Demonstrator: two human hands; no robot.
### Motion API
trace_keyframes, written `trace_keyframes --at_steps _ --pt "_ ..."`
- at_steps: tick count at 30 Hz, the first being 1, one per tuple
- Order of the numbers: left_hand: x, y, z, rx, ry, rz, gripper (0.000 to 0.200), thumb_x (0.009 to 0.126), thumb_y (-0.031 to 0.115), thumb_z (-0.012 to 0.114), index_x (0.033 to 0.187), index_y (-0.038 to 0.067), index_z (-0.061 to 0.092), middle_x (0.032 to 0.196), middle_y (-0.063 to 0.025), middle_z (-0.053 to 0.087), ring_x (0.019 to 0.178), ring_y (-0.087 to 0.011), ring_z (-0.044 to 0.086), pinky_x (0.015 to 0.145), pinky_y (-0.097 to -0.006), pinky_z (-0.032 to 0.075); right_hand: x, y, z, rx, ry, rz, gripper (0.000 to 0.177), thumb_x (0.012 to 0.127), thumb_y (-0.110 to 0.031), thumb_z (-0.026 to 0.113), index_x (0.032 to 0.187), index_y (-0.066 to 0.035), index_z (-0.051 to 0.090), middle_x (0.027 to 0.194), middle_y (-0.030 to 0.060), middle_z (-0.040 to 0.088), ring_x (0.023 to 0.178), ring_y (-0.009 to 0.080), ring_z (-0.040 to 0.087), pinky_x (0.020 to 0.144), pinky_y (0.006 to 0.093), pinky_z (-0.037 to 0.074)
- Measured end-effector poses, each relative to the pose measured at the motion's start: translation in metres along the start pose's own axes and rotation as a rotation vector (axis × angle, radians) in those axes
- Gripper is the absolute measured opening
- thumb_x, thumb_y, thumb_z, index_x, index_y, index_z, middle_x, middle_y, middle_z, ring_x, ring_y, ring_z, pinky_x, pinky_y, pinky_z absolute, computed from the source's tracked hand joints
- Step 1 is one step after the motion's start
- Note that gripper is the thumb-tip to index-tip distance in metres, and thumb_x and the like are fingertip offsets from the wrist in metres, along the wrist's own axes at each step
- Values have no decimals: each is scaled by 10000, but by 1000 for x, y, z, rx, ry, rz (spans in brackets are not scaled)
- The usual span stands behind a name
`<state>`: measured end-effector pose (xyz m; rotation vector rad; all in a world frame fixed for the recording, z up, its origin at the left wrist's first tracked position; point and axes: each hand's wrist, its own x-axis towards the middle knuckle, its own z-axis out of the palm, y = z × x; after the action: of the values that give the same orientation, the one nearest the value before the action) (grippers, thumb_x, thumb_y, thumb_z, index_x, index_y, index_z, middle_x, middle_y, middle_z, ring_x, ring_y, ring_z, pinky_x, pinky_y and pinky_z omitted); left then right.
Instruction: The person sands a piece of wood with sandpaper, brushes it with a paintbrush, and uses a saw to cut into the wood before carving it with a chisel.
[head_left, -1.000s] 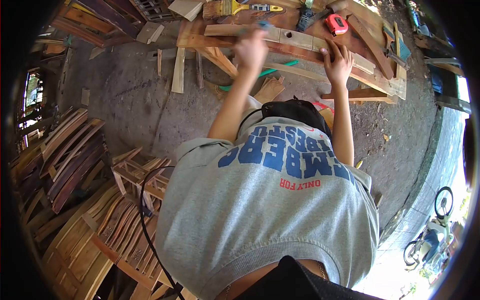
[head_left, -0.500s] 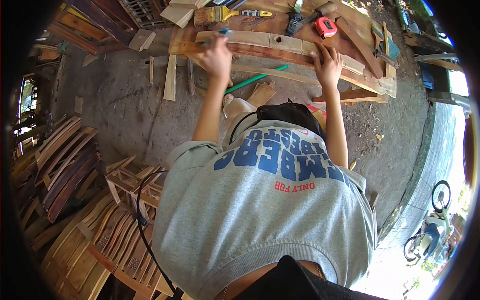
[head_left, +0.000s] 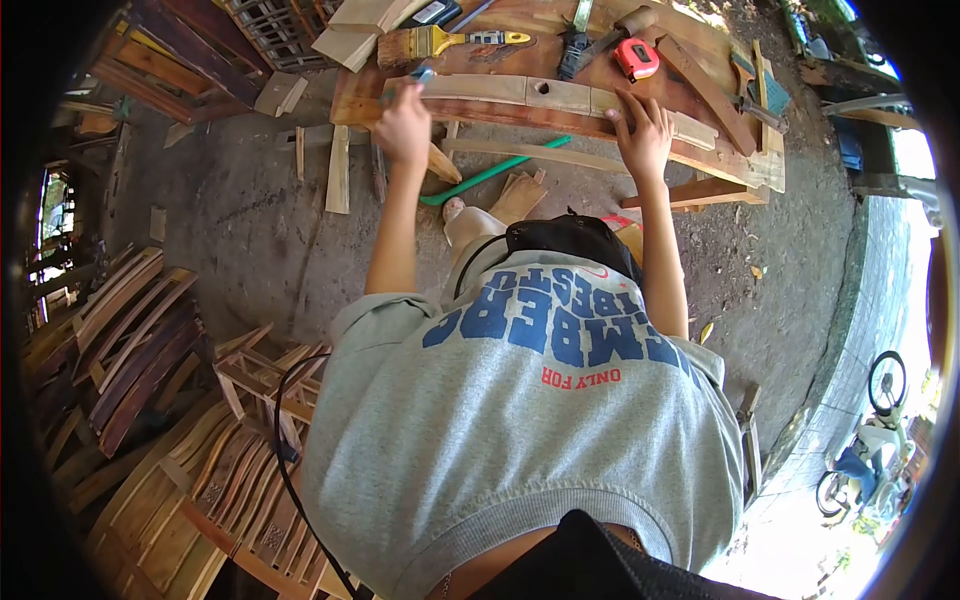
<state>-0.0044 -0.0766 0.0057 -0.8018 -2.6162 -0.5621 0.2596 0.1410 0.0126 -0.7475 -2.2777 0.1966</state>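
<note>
A pale curved wooden piece (head_left: pixel 490 88) with a dark round hole lies along the near edge of the wooden workbench (head_left: pixel 350 100). My left hand (head_left: pixel 405 130) is closed around a small bluish object (head_left: pixel 423 75) at the piece's left end; motion blur hides what it is. Toward the right end, my right hand (head_left: pixel 643 135) rests with fingers spread on the wood, pressing its top. Behind the piece lie a wide yellow-handled brush (head_left: pixel 430 44) and a red tape measure (head_left: pixel 637 59).
A brown curved board (head_left: pixel 708 95) and a saw-like tool (head_left: pixel 765 100) lie at the bench's right. A green tube (head_left: pixel 510 168) is below the near edge. Stacked curved wooden parts (head_left: pixel 140 330) stand on the left, and a motorbike (head_left: pixel 868 455) is at far right.
My left hand has shifted left with the bluish object, toward the end of the wood. My right hand stays on the piece. The whole view has moved slightly.
</note>
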Motion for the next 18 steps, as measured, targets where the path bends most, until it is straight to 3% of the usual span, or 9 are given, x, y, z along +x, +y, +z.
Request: trace_keyframes --at_steps 2,4,6,8,9,12,13,16,18 --pt "-6 10 3 -6 203 82 86 880 148 587 867 200 655 658 -31 625 502 -212 599 374 -332 433 1 0 0 -3 15 -8 384 831 -373 665 1138 -142 663 1011 45 627 954 247 581 870 382 417" --pt "-22 53 12 -128 203 193 119 866 176 598 864 257 686 627 -68 657 514 -233 650 434 -384 498 1 -1 -1 -6 5 -1 383 831 -373 666 1134 -138 665 1017 44 629 964 246 582 877 385 417" --pt "-41 111 19 -315 135 342 107 856 161 617 879 242 683 688 -53 678 559 -222 668 471 -371 521 2 0 0 -1 2 0 383 830 -374 667 1132 -138 666 1018 43 630 967 246 582 877 387 416" --pt "-49 163 45 -557 430 536 114 827 145 643 884 238 675 685 -44 674 588 -225 674 501 -361 531 1 0 -1 4 -6 0 384 829 -375 667 1130 -137 667 1019 43 630 969 246 581 877 390 416" --pt "-50 162 42 -561 428 530 114 827 145 643 884 238 675 685 -44 674 588 -225 674 501 -361 531 1 -1 -3 1 -10 -4 384 829 -376 667 1130 -138 667 1018 42 630 967 247 582 874 392 417" --pt "-43 121 21 -406 129 464 121 811 100 638 854 213 643 728 -44 672 602 -202 656 439 -359 503 2 2 -2 -2 -14 -14 388 829 -382 666 1131 -139 667 1015 41 630 965 248 583 870 394 419" --pt "-32 95 19 -345 230 418 132 808 113 636 888 218 650 690 -44 651 554 -219 638 421 -377 485 2 2 0 1 -8 -8 392 828 -387 665 1133 -140 666 1012 40 629 965 248 583 868 394 420" --pt "-7 2 8 19 114 78 93 831 187 611 880 246 664 645 -75 629 534 -289 632 454 -406 502 2 -2 -2 -6 -24 15 401 828 -396 662 1139 -142 663 1011 38 629 965 247 582 871 391 422" --pt "4 -28 4 8 389 94 107 895 276 583 884 282 690 596 -96 639 498 -301 638 417 -411 482 3 -2 -4 -24 -22 0 421 818 -404 669 1149 -144 657 1009 36 623 970 244 579 869 389 423"
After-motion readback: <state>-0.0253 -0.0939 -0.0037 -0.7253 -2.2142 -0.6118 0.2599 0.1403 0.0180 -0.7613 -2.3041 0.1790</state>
